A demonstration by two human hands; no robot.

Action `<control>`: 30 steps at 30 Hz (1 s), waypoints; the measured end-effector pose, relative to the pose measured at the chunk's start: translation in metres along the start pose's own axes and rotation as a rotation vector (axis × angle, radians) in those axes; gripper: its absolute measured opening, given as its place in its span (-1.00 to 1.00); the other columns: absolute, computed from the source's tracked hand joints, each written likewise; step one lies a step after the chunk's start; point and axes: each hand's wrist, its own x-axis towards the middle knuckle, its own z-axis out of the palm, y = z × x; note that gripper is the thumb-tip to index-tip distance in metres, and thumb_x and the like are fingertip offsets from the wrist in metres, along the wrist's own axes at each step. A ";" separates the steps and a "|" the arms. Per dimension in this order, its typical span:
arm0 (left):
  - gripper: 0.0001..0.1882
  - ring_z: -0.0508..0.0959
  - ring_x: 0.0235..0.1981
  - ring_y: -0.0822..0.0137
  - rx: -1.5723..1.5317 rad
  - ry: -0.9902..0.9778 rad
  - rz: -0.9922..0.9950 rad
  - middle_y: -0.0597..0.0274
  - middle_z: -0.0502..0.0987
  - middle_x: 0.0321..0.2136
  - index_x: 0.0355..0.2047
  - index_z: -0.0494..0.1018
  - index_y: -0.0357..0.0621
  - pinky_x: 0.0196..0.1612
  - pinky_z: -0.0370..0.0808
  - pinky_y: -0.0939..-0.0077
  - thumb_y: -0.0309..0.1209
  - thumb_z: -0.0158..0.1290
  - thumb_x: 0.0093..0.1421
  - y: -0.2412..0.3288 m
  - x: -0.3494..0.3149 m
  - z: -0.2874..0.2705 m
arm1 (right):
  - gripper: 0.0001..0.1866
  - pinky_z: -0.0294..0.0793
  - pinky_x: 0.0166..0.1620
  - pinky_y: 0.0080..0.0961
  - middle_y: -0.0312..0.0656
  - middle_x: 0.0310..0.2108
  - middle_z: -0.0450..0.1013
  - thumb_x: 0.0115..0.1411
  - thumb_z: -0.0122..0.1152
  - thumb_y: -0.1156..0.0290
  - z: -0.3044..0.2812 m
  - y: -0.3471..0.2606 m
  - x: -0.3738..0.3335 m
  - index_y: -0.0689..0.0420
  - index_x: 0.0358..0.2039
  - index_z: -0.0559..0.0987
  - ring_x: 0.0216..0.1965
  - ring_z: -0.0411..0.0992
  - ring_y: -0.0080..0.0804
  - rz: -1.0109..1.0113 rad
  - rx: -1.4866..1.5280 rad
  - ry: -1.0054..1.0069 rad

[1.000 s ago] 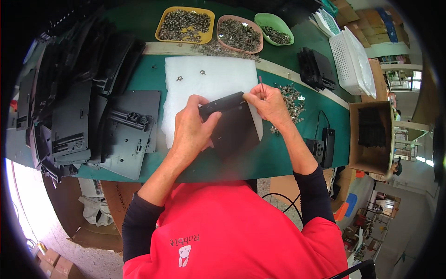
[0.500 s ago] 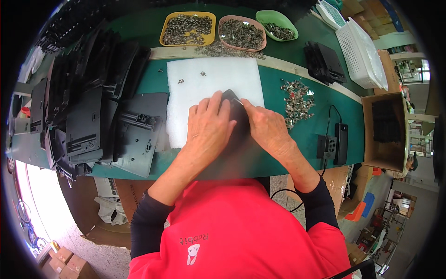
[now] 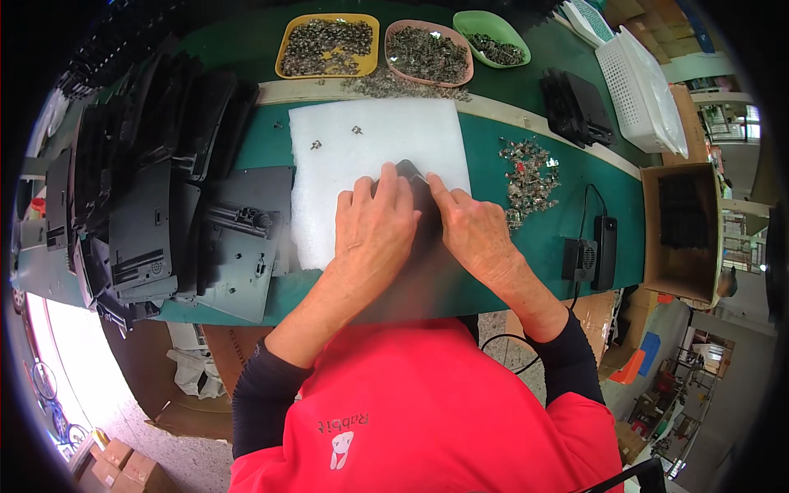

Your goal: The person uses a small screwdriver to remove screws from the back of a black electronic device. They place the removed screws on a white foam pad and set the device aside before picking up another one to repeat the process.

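Note:
On a white foam sheet (image 3: 316,193) lies a dark plastic panel (image 3: 429,205), its near part blurred and partly covered by my hands. My left hand (image 3: 376,218) grips the panel from the left, fingers together over its top. From the right, my right hand (image 3: 475,226) presses with an extended index finger near the panel's far corner, its other fingers curled. A small pale, shiny bit shows at that fingertip; its kind cannot be made out. Two small metal clips (image 3: 357,130) rest apart on the foam beyond my hands.
Black plastic panels (image 3: 152,222) are stacked at left, with more panels (image 3: 579,107) at far right. Small metal parts fill yellow (image 3: 280,67), pink (image 3: 471,72) and green trays (image 3: 526,43). A loose metal pile (image 3: 526,185), black adapter (image 3: 604,251) and cardboard box (image 3: 713,230) stand right.
My hands stay at the panel, the left fingers slightly closer together. The whole view has shifted a little.

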 end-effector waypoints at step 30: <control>-0.62 0.40 -0.22 0.07 -0.053 0.141 0.029 0.04 0.39 -0.06 -0.15 0.43 -0.28 -0.22 0.36 0.21 -0.36 0.18 0.04 0.000 -0.002 0.014 | -0.54 0.56 -0.46 -0.33 -0.04 -0.53 0.52 0.10 0.12 0.48 -0.019 -0.013 0.022 0.32 0.04 0.39 -0.56 0.55 -0.13 -0.156 -0.162 -0.091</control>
